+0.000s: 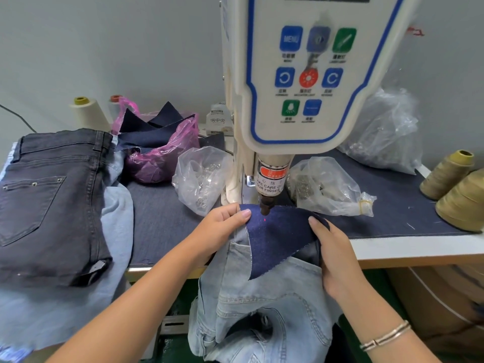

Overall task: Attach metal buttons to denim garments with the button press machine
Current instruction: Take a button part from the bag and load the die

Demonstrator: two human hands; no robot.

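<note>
At the frame centre, the left hand (222,221) and right hand (334,247) pinch a dark denim patch (277,237) under the press head (265,205). No button is visible on it yet, so pressing seems not done. The dark jeans (52,200) at left probably wait.

Navy denim patch (277,231) under press head (267,205)

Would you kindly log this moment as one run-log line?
stage: positioning | left hand: pinching navy denim patch | right hand: gripping patch edge | press head: above patch | laser dot: on patch
</note>
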